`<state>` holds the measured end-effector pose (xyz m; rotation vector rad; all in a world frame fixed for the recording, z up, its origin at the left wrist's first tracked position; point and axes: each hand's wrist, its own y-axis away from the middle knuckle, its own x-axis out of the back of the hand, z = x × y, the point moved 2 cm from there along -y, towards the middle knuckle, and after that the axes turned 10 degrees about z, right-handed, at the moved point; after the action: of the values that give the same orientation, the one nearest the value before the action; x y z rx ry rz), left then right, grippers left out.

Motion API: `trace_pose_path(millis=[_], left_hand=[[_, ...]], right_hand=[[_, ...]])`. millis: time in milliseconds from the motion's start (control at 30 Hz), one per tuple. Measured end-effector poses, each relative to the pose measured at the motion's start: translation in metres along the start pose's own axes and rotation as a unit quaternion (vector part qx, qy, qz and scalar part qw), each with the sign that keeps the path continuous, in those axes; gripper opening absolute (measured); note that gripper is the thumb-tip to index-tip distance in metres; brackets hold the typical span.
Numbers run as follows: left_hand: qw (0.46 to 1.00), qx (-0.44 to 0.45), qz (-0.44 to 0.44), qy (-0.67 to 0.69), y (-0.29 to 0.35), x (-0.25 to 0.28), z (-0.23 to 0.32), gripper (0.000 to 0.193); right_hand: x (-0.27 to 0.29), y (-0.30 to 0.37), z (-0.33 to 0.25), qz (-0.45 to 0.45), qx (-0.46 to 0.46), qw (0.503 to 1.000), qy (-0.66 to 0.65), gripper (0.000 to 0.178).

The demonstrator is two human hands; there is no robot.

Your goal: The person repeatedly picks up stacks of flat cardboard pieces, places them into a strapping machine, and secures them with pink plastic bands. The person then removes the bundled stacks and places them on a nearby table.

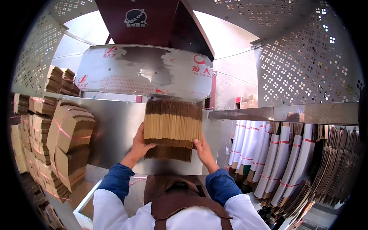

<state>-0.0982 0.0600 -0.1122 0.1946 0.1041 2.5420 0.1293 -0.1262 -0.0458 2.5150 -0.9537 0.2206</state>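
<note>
Brown apron (184, 205) — beyond, cardboard stack (172, 124) between left hand (138, 147) and right hand (205, 151) — grip snug against both sides.

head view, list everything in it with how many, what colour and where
cardboard stack: one, brown, between the hands
metal surface: one, silver, around the stack
film-patched panel: one, silver, beyond the stack
housing: one, dark red, top middle
perforated panels: at least two, grey, upper left and right
metal rail: one, silver, right
strapped bundles: several, tan with pink bands, left
wrapped bundles: several, white with red bands, right
cardboard sheets: uncountable, brown, far right
apron: one, brown, bottom middle
sleeves: two, white with blue cuffs, bottom
left hand: one, bare, stack's left side
right hand: one, bare, stack's right side
</note>
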Motion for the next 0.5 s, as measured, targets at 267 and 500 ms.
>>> trace_pose_path(millis=[267,500], left_hand=[[0.987,-0.081,0.034,-0.132,-0.042,-0.119,0.007,0.106],[0.997,-0.02,0.012,-0.071,-0.043,-0.113,0.022,0.105]], right_hand=[[0.073,-0.033,0.06,0.198,-0.023,0.97,-0.139,0.054],[0.028,0.003,0.091,0.183,-0.032,0.98,0.067,0.05]])
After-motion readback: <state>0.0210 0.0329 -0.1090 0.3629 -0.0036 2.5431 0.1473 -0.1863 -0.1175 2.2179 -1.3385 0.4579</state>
